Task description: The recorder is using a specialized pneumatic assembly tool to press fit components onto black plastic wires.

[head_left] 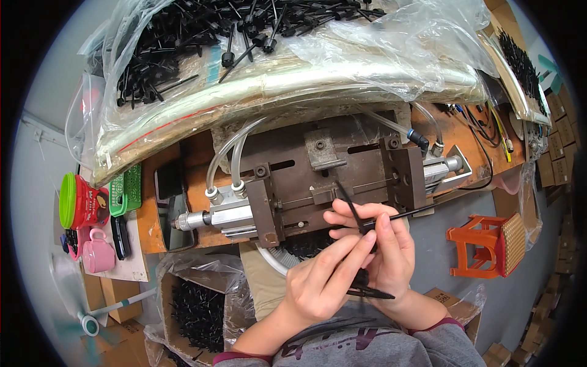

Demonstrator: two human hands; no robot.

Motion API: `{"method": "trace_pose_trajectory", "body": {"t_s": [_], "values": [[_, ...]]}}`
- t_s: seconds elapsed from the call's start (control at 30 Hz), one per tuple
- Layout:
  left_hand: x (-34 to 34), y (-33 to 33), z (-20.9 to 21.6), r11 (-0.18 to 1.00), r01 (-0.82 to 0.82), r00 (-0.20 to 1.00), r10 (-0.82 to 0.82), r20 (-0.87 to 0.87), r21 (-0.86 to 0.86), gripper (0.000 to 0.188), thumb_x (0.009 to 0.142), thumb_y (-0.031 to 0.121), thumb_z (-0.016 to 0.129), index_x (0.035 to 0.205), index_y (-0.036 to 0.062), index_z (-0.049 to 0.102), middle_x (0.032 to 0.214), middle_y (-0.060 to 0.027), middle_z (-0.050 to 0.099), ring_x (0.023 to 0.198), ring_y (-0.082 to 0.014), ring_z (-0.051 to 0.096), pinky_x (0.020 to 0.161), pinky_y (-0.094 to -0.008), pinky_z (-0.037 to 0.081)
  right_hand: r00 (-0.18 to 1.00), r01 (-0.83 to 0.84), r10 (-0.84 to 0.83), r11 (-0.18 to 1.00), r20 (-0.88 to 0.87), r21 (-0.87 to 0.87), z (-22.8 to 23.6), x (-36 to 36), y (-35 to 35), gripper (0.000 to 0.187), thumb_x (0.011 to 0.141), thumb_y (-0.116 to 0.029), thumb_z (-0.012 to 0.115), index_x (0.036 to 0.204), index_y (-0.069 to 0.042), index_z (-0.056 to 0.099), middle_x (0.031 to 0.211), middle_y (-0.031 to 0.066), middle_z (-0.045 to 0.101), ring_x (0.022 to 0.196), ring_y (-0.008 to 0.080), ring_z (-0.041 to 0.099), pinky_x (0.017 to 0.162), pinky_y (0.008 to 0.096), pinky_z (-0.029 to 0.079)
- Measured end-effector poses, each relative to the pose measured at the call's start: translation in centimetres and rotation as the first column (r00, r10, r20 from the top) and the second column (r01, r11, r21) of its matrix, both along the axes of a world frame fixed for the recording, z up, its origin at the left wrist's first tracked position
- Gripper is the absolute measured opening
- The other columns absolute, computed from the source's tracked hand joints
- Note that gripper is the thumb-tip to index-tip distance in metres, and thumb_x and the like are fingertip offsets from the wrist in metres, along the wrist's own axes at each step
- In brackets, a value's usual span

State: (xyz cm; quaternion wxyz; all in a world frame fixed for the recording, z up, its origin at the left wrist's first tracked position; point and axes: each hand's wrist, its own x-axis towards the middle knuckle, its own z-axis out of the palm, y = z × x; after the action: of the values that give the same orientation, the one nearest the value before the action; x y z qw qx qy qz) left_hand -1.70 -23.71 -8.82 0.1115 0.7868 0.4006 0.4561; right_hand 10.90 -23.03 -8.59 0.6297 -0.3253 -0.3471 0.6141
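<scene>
1. While your left hand (321,278) crosses in from seven o'clock, its fingers pinch shut on a thin black rod (351,205).
2. At centre, your right hand (385,244) closes around more black pieces (367,292); how many is hidden by your palm.
3. Behind them, the brown press fixture (318,177) sits at twelve o'clock, part covered by your fingers.

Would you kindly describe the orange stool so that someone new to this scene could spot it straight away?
Start at the brown metal machine on the orange workbench in the middle. Look past its right end, down to the grey floor, right of the person's right hand. The stool lies tipped on its side there, bright orange plastic with a gridded seat, unlike the brown cardboard boxes stacked further right.
</scene>
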Motion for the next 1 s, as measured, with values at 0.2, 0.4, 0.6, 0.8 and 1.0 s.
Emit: {"method": "trace_pose_trajectory", "body": {"t_s": [0.2, 0.4, 0.6, 0.8, 1.0], "values": [[0.6, 0.0, 0.0, 0.989, -0.145, 0.989, 0.145, 0.017, -0.019, 0.035, 0.079, 0.000, 0.078, 0.114, 0.0005, 0.073, 0.101, -0.0117, 0.067, 0.085, -0.0237, 0.068, 0.065, -0.0325, 0.057, 1.000, 0.004, -0.002, 0.999, 0.021, -0.049, -0.1, -1.1, -0.1, 0.039, 0.111, -0.023, 0.033, 0.134, 0.005, 0.047, 0.135, 0.0299, 0.055, 0.113, 0.0343, 0.067, 0.092, 0.0400, 0.058], [-0.3, 0.4, 0.8, 0.990, -0.085, 0.991, 0.096, 0.095, -0.109, 0.024, 0.087, 0.003, 0.074, 0.111, -0.0004, 0.072, 0.105, -0.0141, 0.066, 0.094, -0.0263, 0.065, 0.080, -0.0334, 0.054, 0.997, 0.072, -0.073, 0.996, 0.040, 0.046, -0.9, -1.1, 0.0, 0.037, 0.110, -0.018, 0.040, 0.133, 0.008, 0.052, 0.127, 0.0195, 0.063, 0.108, 0.0236, 0.067, 0.093, 0.0325, 0.054], [-2.6, 0.5, 1.4, 0.980, -0.055, 0.989, 0.027, -0.147, -0.190, 0.031, 0.078, -0.008, 0.073, 0.109, -0.0034, 0.072, 0.127, -0.0199, 0.066, 0.078, -0.0170, 0.071, 0.060, -0.0285, 0.055, 0.793, 0.092, -0.278, 0.934, 0.542, 0.344, 0.1, 4.2, 0.4, 0.033, 0.107, -0.015, 0.045, 0.125, 0.008, 0.061, 0.118, 0.0191, 0.064, 0.098, 0.0207, 0.067, 0.079, 0.0293, 0.056], [-1.5, 1.0, 1.1, 0.991, -0.081, 0.887, 0.022, -0.462, -0.110, 0.025, 0.076, 0.001, 0.077, 0.100, -0.0036, 0.073, 0.128, -0.0148, 0.068, 0.066, -0.0150, 0.070, 0.055, -0.0256, 0.053, 0.721, 0.246, -0.408, 0.906, 0.560, 0.344, 2.1, 4.5, -0.6, 0.048, 0.105, -0.023, 0.049, 0.143, 0.005, 0.040, 0.136, 0.0250, 0.053, 0.078, 0.0188, 0.067, 0.058, 0.0238, 0.052], [-1.2, 1.8, 1.6, 0.991, -0.091, 0.883, 0.032, -0.468, -0.102, 0.021, 0.079, 0.003, 0.077, 0.098, -0.0043, 0.072, 0.128, -0.0160, 0.067, 0.063, -0.0157, 0.069, 0.053, -0.0261, 0.052, 0.796, 0.188, -0.379, 0.896, 0.472, 0.402, 1.5, 8.2, -1.2, 0.047, 0.089, -0.010, 0.072, 0.128, 0.006, 0.049, 0.118, 0.0190, 0.051, 0.059, 0.0182, 0.064, 0.054, 0.0224, 0.054]]}}
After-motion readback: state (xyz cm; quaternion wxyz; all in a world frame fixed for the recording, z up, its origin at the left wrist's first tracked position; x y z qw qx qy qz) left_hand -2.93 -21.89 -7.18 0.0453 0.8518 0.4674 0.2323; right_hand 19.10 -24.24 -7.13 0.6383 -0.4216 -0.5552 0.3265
